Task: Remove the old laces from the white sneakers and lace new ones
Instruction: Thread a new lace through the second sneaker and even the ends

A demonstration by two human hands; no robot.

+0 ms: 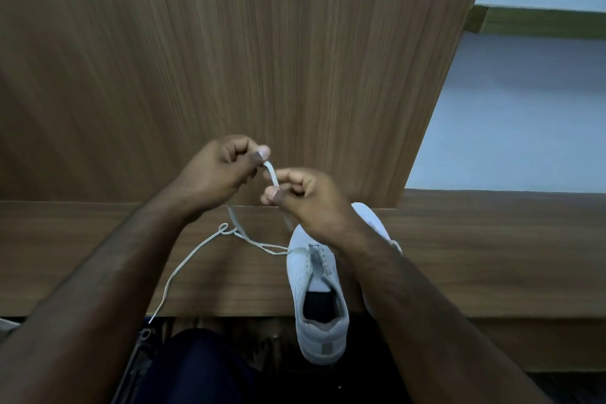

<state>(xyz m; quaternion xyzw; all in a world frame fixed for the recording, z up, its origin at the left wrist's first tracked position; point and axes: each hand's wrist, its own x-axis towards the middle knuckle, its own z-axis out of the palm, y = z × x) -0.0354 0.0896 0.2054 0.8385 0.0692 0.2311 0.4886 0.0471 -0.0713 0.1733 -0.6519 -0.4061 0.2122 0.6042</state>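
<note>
Our forearms fill the near edge, and both hands are up over the wooden ledge (98,259): our left hand (218,170) pinches one end of the white lace (272,175), our right hand (306,198) pinches it just below. That lace trails left across the ledge. One white sneaker (316,298) sits below our right wrist, heel overhanging; a second sneaker (373,220) peeks behind.

An indoor domestic-looking room is shown, though its exact kind cannot be told. A tall brown wood-grain laminate panel (246,43) is seen rising behind a matching brown wood-grain ledge (98,256); a pale blue painted wall (524,108) with a dark green-brown strip (541,21) is seen at right.
</note>
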